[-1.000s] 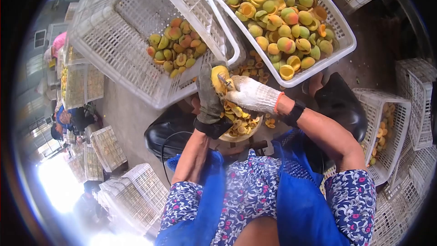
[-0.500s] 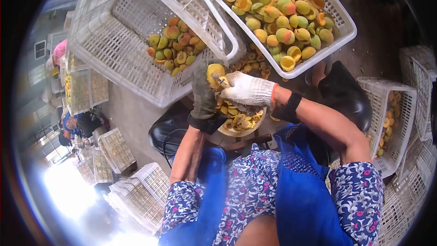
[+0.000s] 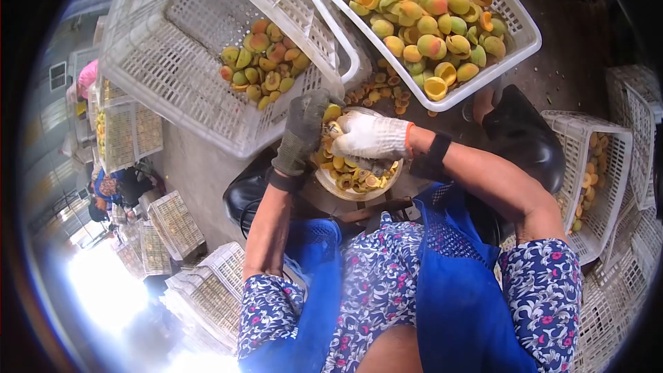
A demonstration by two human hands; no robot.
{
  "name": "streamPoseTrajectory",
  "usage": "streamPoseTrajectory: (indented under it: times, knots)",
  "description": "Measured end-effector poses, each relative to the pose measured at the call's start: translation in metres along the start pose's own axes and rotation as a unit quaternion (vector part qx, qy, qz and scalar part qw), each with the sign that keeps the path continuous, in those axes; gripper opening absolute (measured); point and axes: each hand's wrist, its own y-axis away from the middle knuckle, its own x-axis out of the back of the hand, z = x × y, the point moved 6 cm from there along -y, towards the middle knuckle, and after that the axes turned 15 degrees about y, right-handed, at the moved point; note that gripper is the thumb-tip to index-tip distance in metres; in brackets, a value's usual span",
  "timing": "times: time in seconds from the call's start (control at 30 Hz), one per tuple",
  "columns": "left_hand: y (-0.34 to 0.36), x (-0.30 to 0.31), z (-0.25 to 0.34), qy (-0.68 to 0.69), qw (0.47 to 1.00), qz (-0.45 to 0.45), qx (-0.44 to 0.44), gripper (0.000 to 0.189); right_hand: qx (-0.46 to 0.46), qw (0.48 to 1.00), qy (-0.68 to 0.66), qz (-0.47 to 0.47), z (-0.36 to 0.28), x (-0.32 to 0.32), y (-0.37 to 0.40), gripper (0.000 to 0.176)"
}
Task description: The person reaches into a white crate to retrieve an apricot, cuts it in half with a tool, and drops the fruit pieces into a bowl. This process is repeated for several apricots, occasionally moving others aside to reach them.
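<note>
My left hand [image 3: 302, 131], in a grey-green glove, is closed around a yellow peach [image 3: 332, 112], mostly hidden by the fingers. Close against it, my right hand [image 3: 373, 135] in a white knit glove is closed on a small metal tool [image 3: 334, 127]; only a bit of its tip shows. Both hands are over a round basin [image 3: 358, 196] of cut yellow pieces and pits, between my knees. Ahead on the right, a white crate [image 3: 442, 105] is heaped with hollowed peach halves. A tilted white basket [image 3: 179, 107] at the left contains a smaller pile of peaches [image 3: 266, 62].
Scraps of cut fruit [image 3: 383, 90] lie on the floor between the two containers. At my right stands another crate [image 3: 608, 214] with orange pieces. Stacked crates [image 3: 176, 224] line the left, where another person [image 3: 114, 190] is bent over farther off.
The peach and my left hand have turned, hiding more of the fruit and most of the metal tool. My left forearm has shifted slightly left. My right hand stays close against the fruit.
</note>
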Motion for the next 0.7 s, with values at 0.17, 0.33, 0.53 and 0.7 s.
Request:
streamPoseTrajectory:
  times: [0.17,0.33,0.53,0.7]
  knots:
    - [-0.006,-0.001,0.014,0.053,0.998,-0.023,0.004,0.016,0.046,0.94,-0.337,0.002,-0.026,0.01,0.019,0.033]
    - [0.07,0.045,-0.055,0.099,0.94,0.307,0.11,0.023,0.182,0.979,0.03,-0.089,-0.045,0.006,0.032,0.019]
    - [0.087,0.062,-0.073,0.519,0.692,0.471,0.172,0.044,0.075,0.954,0.273,-0.1,-0.014,-0.024,0.036,0.016]
    - [-0.031,0.129,-0.042,0.515,0.774,0.368,0.034,0.038,0.034,0.97,0.228,-0.074,0.001,-0.018,0.027,0.018]
